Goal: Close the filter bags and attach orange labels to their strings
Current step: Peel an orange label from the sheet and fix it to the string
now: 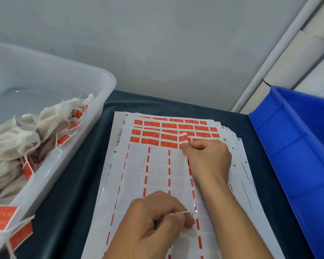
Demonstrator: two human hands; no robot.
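Orange labels [169, 136] sit in neat rows on the top sheet [157, 176] of a flat paper stack in the middle of the tabletop [79, 184], which wears a dark, soft-looking cloth. Each label is a small shiny rectangle with tiny yellow marks. Lower down the sheet is bare white, with dashed red lines running along it. The right hand [208, 157] pinches the corner of one label [184, 137] and its grip is curling that label up off the sheet. The left hand [153, 219], near the front edge, has a closed grip on a thin white string [185, 213]. By the left edge stands a clear plastic tub [94, 101] full of filter bags [17, 139], crumpled, thin and off-white, with orange labels on their strings. A smooth blue bin [295, 156] stands at the right edge.
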